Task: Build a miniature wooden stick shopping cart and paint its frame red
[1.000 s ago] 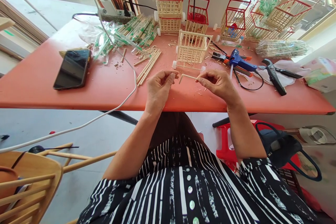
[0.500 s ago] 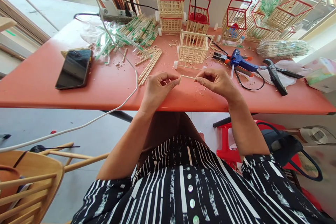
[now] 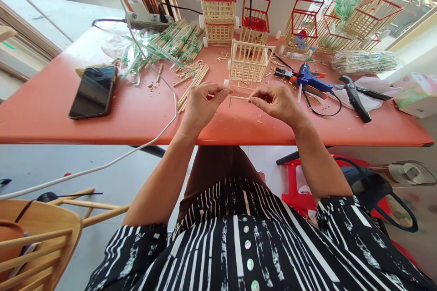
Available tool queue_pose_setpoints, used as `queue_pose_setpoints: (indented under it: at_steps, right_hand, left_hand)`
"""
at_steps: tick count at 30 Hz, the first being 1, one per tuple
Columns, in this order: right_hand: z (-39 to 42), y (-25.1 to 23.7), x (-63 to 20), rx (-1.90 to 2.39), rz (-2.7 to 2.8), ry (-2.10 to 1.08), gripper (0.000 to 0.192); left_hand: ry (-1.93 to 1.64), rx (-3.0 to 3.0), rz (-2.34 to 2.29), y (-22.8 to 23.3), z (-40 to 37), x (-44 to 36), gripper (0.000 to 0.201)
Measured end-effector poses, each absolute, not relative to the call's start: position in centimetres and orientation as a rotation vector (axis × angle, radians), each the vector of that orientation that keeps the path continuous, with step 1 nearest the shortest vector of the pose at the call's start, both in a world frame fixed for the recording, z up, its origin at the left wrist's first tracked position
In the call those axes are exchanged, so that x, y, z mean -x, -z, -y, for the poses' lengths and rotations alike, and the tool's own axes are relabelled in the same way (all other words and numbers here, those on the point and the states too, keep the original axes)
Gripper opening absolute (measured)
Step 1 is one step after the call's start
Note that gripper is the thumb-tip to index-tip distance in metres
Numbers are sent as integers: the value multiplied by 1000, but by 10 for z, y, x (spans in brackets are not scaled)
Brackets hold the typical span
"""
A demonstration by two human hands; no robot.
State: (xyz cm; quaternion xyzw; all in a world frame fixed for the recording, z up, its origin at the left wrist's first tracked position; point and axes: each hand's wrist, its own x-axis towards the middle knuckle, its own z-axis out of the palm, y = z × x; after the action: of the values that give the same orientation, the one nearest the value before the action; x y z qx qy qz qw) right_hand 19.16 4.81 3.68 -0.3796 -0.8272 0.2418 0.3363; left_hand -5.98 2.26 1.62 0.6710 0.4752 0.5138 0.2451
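My right hand pinches one end of a thin L-shaped piece of wooden stick, held level above the table. Its short leg points down at the left end. Beside that corner, my left hand has thumb and forefinger pressed together. Whether anything is between those fingertips is too small to make out. Just beyond both hands stands a small unpainted stick-built cart with white wheels.
Loose sticks and a phone lie to the left. A blue glue gun and black-handled pliers are at right. Red-trimmed carts stand behind. A white cable crosses the table's front edge.
My left fingertips have moved off the stick's short leg, up to beside its corner, and the leg now hangs exposed. My right hand keeps its pinch. The view has shifted slightly.
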Motion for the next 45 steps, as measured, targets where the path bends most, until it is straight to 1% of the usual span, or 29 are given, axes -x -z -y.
queue_pose_setpoints:
  at_steps: [6,12,15,18,20,22,23,26,28,30,32,34,37,38,41,45]
  right_hand:
    - [-53,-29,-193,975,2155,-611,20]
    - [-53,-27,-191,969,2175,-593,21]
    - [-53,-26,-191,969,2170,-594,23]
    - [-54,-26,-192,982,2151,-578,24]
    - [-54,-28,-193,982,2134,-547,25]
    - [-54,-31,-193,982,2115,-512,26]
    - [-53,-32,-193,984,2103,-498,26]
    - [-52,-37,-193,1004,2059,-481,27]
    - [-52,-40,-194,1013,2038,-489,29]
    - [-52,-43,-194,1023,2031,-512,32]
    - [-54,-46,-195,1039,2035,-526,33]
    - [-55,-48,-195,1049,2048,-529,31]
    - [-58,-46,-193,1018,2096,-542,27]
    - [-58,-45,-191,1005,2112,-557,26]
    - [-60,-40,-188,986,2142,-614,22]
    - [-61,-36,-186,967,2161,-610,20]
  left_hand:
    - [-1379,-1836,-1288,-14,-28,60,12]
    - [-1371,-1978,-1225,-14,-36,53,8]
    - [-1481,-2039,-1225,-15,-31,51,13]
    - [-1699,-2075,-1284,-14,-13,46,17]
    - [-1733,-2183,-1237,-8,3,38,17]
    - [-1538,-2403,-1145,1,18,25,17]
    - [-1367,-2508,-1143,6,24,18,19]
    - [-958,-2682,-1225,14,33,-2,26]
    - [-823,-2714,-1220,14,33,-11,27]
    - [-786,-2708,-1138,13,29,-16,25]
    - [-869,-2652,-1043,11,26,-15,25]
    - [-1093,-2535,-1019,7,24,-9,24]
    - [-1507,-2267,-1185,-7,21,14,20]
    - [-1561,-2183,-1275,-12,18,23,18]
    - [-1592,-2012,-1417,-26,3,50,17]
    - [-1464,-1916,-1398,-26,-24,67,21]
